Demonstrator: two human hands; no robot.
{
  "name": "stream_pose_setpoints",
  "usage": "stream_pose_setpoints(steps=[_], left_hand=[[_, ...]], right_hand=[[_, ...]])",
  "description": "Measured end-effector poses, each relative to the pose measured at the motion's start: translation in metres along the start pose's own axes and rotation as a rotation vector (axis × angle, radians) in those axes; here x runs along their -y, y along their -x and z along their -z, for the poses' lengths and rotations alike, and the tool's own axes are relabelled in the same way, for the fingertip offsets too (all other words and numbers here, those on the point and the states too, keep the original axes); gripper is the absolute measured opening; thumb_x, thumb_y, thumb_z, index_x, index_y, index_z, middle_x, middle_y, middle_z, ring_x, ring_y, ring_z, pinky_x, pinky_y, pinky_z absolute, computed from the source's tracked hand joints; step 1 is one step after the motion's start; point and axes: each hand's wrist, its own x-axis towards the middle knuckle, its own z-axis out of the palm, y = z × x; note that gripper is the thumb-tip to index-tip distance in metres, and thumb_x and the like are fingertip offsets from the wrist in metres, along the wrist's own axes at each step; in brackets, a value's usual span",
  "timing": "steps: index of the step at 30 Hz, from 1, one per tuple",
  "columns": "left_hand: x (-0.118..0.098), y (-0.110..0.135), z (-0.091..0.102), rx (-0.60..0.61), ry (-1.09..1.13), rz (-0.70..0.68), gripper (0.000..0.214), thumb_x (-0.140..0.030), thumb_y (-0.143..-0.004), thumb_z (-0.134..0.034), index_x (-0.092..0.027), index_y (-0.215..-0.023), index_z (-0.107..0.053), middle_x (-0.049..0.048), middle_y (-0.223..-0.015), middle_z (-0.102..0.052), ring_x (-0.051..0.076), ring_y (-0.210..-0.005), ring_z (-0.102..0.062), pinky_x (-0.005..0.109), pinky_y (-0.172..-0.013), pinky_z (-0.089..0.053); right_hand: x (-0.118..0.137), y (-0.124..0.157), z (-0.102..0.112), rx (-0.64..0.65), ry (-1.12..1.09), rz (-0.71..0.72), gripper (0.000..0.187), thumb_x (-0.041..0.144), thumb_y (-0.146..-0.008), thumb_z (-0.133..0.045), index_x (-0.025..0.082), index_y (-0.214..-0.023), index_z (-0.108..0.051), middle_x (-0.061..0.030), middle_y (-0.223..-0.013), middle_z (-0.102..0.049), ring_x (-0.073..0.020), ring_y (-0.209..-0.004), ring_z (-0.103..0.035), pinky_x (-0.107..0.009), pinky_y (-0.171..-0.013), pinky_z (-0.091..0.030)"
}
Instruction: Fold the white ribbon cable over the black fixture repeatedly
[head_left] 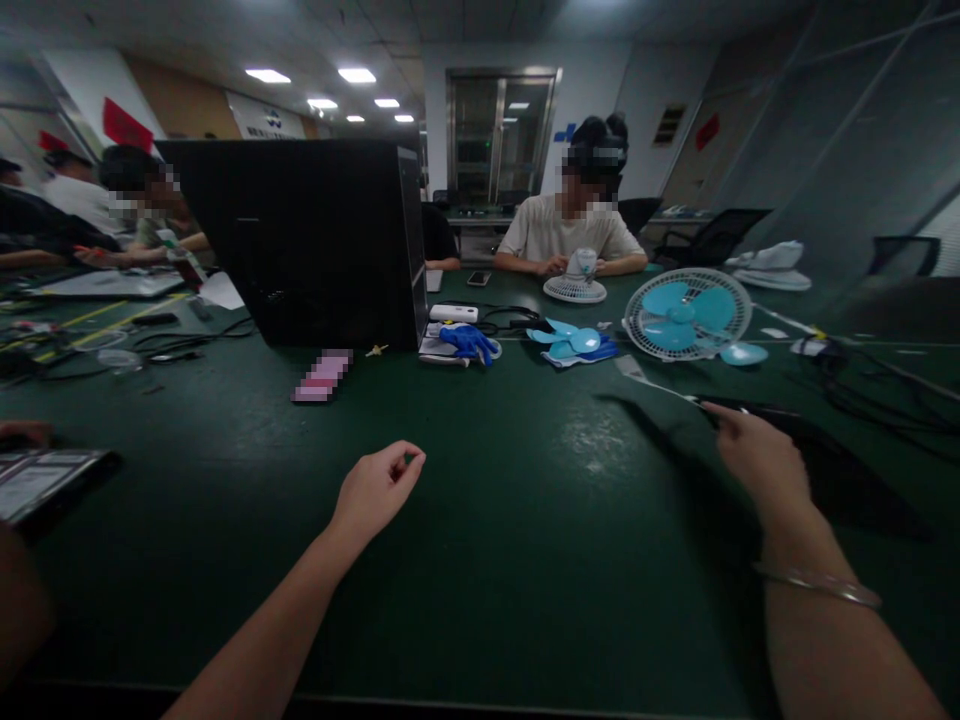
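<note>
Right hand (761, 462) is at a flat black object (851, 470) on the table (495, 580), grip unclear; left hand (376, 486) curls, fingertips together. Ahead lie fan blades (566, 340), a caged fan (688, 313); a computer case (315, 240) blocks the far left.

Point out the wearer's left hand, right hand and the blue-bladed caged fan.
Left hand (373, 487), head view: back of hand.
Right hand (765, 464), head view: back of hand.
Blue-bladed caged fan (681, 313), head view: hub of the blades.

L hand (379, 485) curled over green tbl (480, 610), R hand (759, 455) out at the end of a thin pale strip (634, 370), nr blue-bladed fan (681, 312); co-worker (570, 230) opp.
</note>
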Motion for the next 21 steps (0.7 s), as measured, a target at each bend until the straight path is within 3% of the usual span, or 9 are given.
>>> stream_pose_setpoints(steps=[4, 8, 12, 15, 18, 21], left_hand=[[0.002, 0.000, 0.000, -0.009, 0.045, 0.003, 0.045, -0.047, -0.095, -0.038, -0.023, -0.128, -0.058, 0.0019, -0.085, -0.069, 0.017, -0.064, -0.060, 0.027, -0.055, -0.041], [0.002, -0.003, -0.003, -0.044, 0.256, -0.020, 0.050, -0.047, -0.098, -0.032, -0.021, -0.137, -0.051, 0.0078, -0.114, -0.070, 0.018, -0.084, -0.066, 0.029, -0.065, -0.048], [0.000, -0.005, -0.005, 0.136, 0.590, -0.025, 0.048, -0.044, -0.100, -0.031, -0.019, -0.136, -0.051, 0.0125, -0.132, -0.061, 0.021, -0.102, -0.065, 0.031, -0.074, -0.052], [-0.004, -0.001, -0.005, 0.389, 0.688, -0.036, 0.040, -0.040, -0.097, -0.045, -0.022, -0.130, -0.057, 0.0098, -0.125, -0.066, 0.019, -0.103, -0.064, 0.031, -0.080, -0.051], [-0.008, 0.002, -0.005, 0.641, 0.737, -0.051, 0.036, -0.035, -0.091, -0.058, -0.021, -0.125, -0.061, 0.0065, -0.104, -0.073, 0.013, -0.077, -0.065, 0.026, -0.068, -0.049], [-0.010, 0.003, -0.006, 0.681, 0.804, -0.032, 0.030, -0.032, -0.089, -0.062, -0.017, -0.114, -0.065, 0.0042, -0.090, -0.073, 0.010, -0.065, -0.060, 0.023, -0.061, -0.046]], right_hand=[[0.043, 0.011, 0.000, -0.015, -0.223, 0.261, 0.049, 0.033, -0.096, -0.029, 0.022, -0.134, -0.058, -0.0088, -0.135, -0.056, -0.0247, -0.111, -0.058, -0.034, -0.091, -0.047], [0.082, 0.032, 0.000, 0.110, -0.557, 0.662, 0.043, 0.032, -0.092, -0.038, 0.026, -0.124, -0.066, -0.0085, -0.123, -0.060, -0.0260, -0.104, -0.060, -0.042, -0.087, -0.051], [0.112, 0.063, 0.008, 0.298, -0.663, 0.983, 0.044, 0.026, -0.094, -0.036, 0.036, -0.128, -0.063, -0.0057, -0.121, -0.060, -0.0232, -0.107, -0.058, -0.041, -0.089, -0.050], [0.128, 0.085, 0.012, 0.374, -0.664, 1.084, 0.048, 0.022, -0.096, -0.033, 0.040, -0.135, -0.055, -0.0040, -0.124, -0.058, -0.0206, -0.107, -0.058, -0.037, -0.086, -0.051], [0.136, 0.095, 0.012, 0.385, -0.617, 1.104, 0.050, 0.021, -0.097, -0.034, 0.041, -0.139, -0.050, -0.0035, -0.127, -0.056, -0.0197, -0.107, -0.057, -0.035, -0.084, -0.052], [0.131, 0.086, 0.006, 0.456, -0.517, 1.053, 0.047, 0.028, -0.097, -0.038, 0.041, -0.141, -0.048, -0.0029, -0.134, -0.053, -0.0214, -0.111, -0.058, -0.038, -0.086, -0.053]])
